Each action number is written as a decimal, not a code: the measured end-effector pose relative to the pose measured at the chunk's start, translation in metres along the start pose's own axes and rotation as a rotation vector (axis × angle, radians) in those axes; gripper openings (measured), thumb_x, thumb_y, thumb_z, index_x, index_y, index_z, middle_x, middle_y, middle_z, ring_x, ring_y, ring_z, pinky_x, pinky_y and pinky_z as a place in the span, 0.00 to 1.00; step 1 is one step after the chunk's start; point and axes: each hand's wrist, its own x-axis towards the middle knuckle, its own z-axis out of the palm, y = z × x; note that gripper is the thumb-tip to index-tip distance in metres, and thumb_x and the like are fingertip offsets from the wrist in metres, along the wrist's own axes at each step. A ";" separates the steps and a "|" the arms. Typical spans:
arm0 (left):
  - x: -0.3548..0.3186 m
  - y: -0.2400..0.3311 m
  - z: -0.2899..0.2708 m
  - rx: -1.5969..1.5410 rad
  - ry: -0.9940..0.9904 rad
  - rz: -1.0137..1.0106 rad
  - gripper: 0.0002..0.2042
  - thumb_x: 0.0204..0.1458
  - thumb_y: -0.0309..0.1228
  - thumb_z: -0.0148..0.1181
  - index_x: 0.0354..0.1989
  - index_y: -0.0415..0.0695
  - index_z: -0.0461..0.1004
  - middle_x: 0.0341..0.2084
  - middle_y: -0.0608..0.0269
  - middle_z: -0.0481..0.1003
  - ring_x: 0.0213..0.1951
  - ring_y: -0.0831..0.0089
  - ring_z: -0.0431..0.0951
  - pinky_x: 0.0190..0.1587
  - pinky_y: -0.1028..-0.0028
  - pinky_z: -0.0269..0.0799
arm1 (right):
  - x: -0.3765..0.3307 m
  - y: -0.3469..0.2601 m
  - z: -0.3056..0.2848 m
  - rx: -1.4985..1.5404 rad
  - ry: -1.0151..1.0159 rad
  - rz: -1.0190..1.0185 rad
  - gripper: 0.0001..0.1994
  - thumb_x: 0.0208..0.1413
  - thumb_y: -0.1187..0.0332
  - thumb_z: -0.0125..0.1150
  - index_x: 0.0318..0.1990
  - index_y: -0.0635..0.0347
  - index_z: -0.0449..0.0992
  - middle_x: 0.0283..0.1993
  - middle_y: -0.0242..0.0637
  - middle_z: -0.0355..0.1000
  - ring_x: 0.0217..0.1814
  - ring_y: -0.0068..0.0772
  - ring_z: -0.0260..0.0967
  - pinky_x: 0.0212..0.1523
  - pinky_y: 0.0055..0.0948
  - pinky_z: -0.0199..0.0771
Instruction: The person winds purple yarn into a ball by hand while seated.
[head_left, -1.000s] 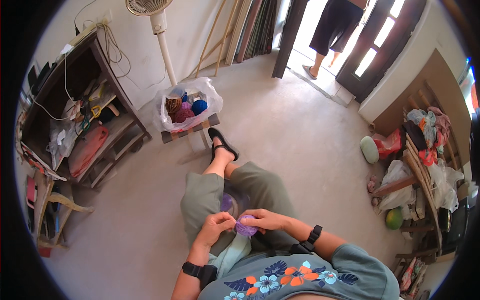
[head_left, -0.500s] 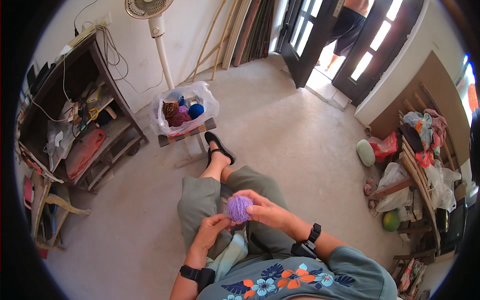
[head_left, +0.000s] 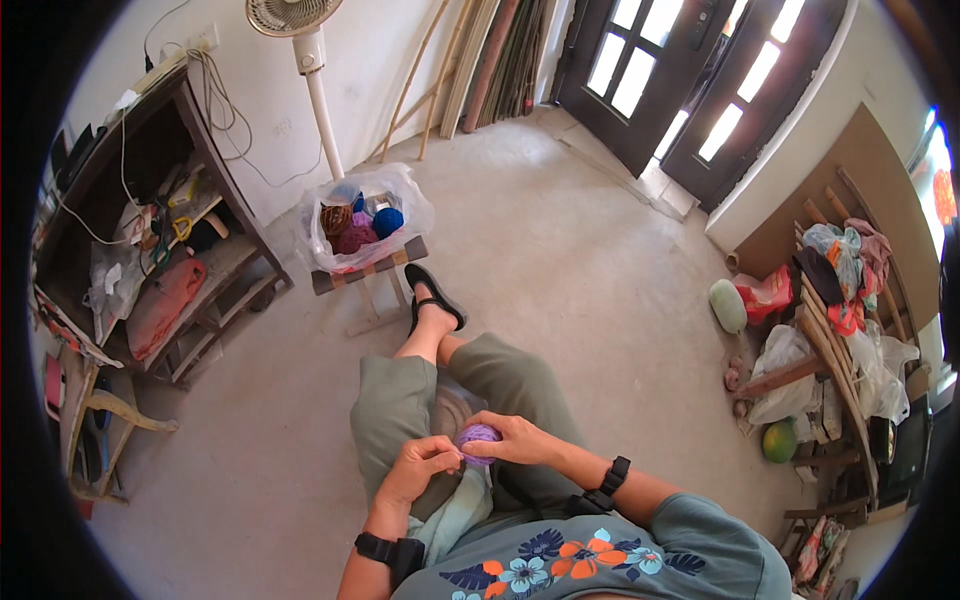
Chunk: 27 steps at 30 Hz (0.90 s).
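Note:
A ball of purple yarn (head_left: 480,443) is held above my lap by my right hand (head_left: 512,438), whose fingers wrap over its top and right side. Close to the ball's left edge, my left hand (head_left: 420,468) is closed in a pinch. Whatever lies between those fingertips is too small to make out. Below the hands, a pale green cloth (head_left: 462,508) rests on my lap. Beyond my crossed feet, a clear plastic bag (head_left: 415,190) with blue, brown and pink yarn balls sits on a small stool (head_left: 385,265).
A standing fan (head_left: 312,60) is by the wall behind the bag. Left is a dark wooden cabinet (head_left: 215,140) holding tools and bags. The dark door (head_left: 625,80) stands slightly ajar. At right, a wooden rack (head_left: 815,310) holds cloths and bags, with a green melon (head_left: 728,305) beside it.
The yarn ball has shifted slightly down, and my right fingers now cover more of it. The door has swung nearly closed, and the person in the doorway is out of sight.

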 end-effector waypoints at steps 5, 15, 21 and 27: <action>0.001 -0.001 -0.002 -0.003 -0.005 -0.035 0.03 0.57 0.26 0.63 0.34 0.39 0.79 0.27 0.70 0.76 0.31 0.82 0.73 0.37 0.80 0.69 | -0.010 -0.007 -0.009 0.233 -0.504 0.298 0.27 0.63 0.43 0.54 0.56 0.55 0.74 0.37 0.30 0.72 0.34 0.18 0.68 0.28 0.19 0.69; 0.002 -0.010 -0.001 -0.160 0.116 -0.017 0.09 0.60 0.25 0.59 0.46 0.38 0.79 0.34 0.64 0.80 0.36 0.79 0.76 0.42 0.78 0.72 | -0.017 -0.047 -0.030 0.854 -0.309 -0.003 0.26 0.63 0.54 0.60 0.62 0.57 0.63 0.54 0.34 0.69 0.55 0.23 0.68 0.56 0.27 0.71; 0.003 -0.002 0.004 -0.019 0.085 -0.080 0.08 0.58 0.25 0.60 0.44 0.36 0.80 0.35 0.63 0.81 0.35 0.79 0.76 0.41 0.79 0.72 | -0.002 -0.055 -0.033 0.864 -0.094 -0.139 0.31 0.57 0.58 0.67 0.64 0.59 0.59 0.55 0.34 0.69 0.56 0.25 0.68 0.59 0.28 0.68; 0.000 0.001 0.002 0.080 -0.001 -0.124 0.06 0.55 0.23 0.63 0.38 0.36 0.81 0.32 0.65 0.80 0.33 0.81 0.75 0.38 0.81 0.71 | 0.012 -0.024 -0.018 0.252 0.201 -0.082 0.30 0.53 0.57 0.71 0.59 0.60 0.65 0.48 0.37 0.74 0.49 0.29 0.73 0.52 0.31 0.73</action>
